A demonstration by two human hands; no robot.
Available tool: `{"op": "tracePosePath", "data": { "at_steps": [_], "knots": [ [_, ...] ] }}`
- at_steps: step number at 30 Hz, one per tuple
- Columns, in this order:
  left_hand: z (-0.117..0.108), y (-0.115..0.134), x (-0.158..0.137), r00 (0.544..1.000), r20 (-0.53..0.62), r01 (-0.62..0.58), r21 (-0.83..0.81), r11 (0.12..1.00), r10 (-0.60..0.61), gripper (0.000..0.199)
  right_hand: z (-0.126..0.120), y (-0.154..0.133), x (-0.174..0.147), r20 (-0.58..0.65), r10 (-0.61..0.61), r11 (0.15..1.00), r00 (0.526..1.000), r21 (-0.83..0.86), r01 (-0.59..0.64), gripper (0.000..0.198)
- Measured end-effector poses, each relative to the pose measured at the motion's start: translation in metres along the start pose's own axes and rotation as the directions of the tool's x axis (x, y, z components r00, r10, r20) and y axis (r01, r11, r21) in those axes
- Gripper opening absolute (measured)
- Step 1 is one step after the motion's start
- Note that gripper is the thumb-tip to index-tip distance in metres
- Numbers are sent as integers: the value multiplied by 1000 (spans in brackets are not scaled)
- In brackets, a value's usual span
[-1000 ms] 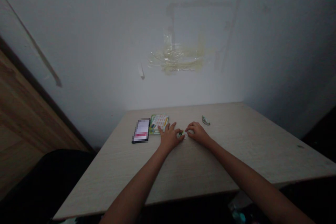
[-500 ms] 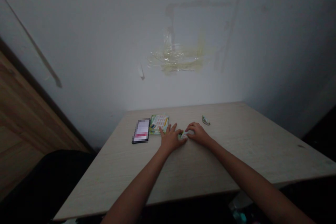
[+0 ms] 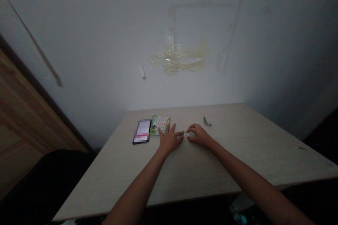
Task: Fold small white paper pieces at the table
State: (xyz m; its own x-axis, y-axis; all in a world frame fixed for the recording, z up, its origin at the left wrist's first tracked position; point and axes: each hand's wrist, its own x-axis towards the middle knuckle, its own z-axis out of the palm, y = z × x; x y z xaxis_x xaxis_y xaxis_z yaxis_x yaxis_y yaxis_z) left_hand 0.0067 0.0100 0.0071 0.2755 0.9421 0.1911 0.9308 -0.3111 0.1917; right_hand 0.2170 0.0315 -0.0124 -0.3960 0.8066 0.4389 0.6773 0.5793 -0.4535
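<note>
Near the middle of the table, a small folded piece of whitish printed paper [image 3: 186,135] lies between my two hands, partly covered by fingers. The thumb and index finger of my left hand [image 3: 169,142] pinch its left side, while the other fingers spread toward the booklet. My right hand [image 3: 200,135] is closed on the right side of the paper, thumb and fingertips together. Just beyond my left fingers is a green and white printed booklet or stack of leaflets [image 3: 160,123]. Beyond my right hand sits a small crumpled or folded green and white piece [image 3: 207,121].
A phone [image 3: 142,132] with its screen blurred lies left of the booklet. The pale wooden table [image 3: 200,179] meets a wall [image 3: 105,42] bearing old tape [image 3: 182,59]. A dark rounded object [image 3: 47,182] stands off the table's left side.
My left hand has shifted slightly left, and its thumb has drawn up toward the index finger. The green bit of the paper is less visible. My right hand stays almost still.
</note>
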Motion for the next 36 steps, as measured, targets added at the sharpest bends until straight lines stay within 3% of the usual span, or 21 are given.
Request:
{"op": "tracePosePath", "data": {
  "at_steps": [7, 21, 29, 36],
  "knots": [
    [2, -6, 5, 1000, 1, 23, -17, 1000, -23, 33, -1, -4, -2, 10, 4, 1000, 1000, -8, -4, 36],
    [1, -13, 12, 1000, -3, 7, 9, 1000, -7, 29, -7, -9, -3, 34, 17, 1000, 999, -3, -17, 37],
    [-3, -13, 12, 1000, 1, -22, 52, 998, 22, 33, -4, -5, 0, 26, 24, 999, 999, 28, -25, 23],
    [-7, -15, 12, 997, 24, -70, 98, 993, 68, 34, -4, -6, 0, 19, 33, 999, 999, 31, -34, 25]
  ]
}}
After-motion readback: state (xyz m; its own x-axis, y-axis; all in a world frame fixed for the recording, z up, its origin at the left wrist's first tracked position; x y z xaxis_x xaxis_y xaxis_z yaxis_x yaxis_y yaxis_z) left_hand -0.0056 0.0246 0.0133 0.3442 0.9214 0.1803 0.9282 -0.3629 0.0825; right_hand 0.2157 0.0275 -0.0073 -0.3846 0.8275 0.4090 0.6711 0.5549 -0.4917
